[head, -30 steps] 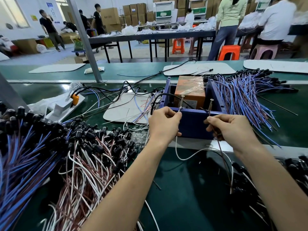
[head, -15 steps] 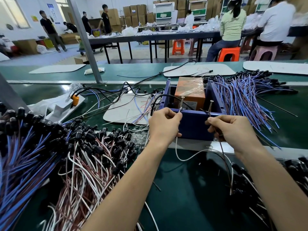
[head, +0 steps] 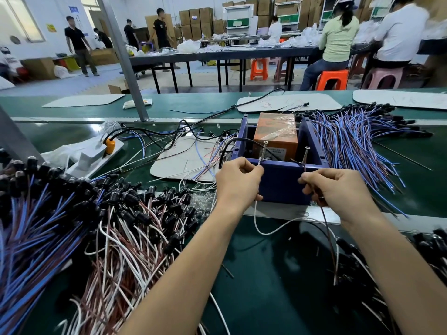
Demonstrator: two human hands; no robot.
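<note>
A blue plastic bin [head: 283,187] stands on the green bench with an orange box [head: 275,135] inside it. Two screws rise from its near rim, the left screw [head: 263,152] and the right screw [head: 305,155]. My left hand [head: 238,181] pinches a white wire [head: 271,229] at the foot of the left screw. My right hand [head: 338,189] pinches a brown wire [head: 330,240] just below the right screw. Both wires hang down in front of the bin.
A big heap of white, brown and blue wires with black caps [head: 79,221] covers the left of the bench. Blue wires [head: 350,146] fan out right of the bin. More capped wires [head: 377,267] lie at the right. A grey mat [head: 186,158] lies behind. People work at far tables.
Both hands stay at the bin's near rim, holding the same wires. The view has shifted slightly; people in the background have moved.
</note>
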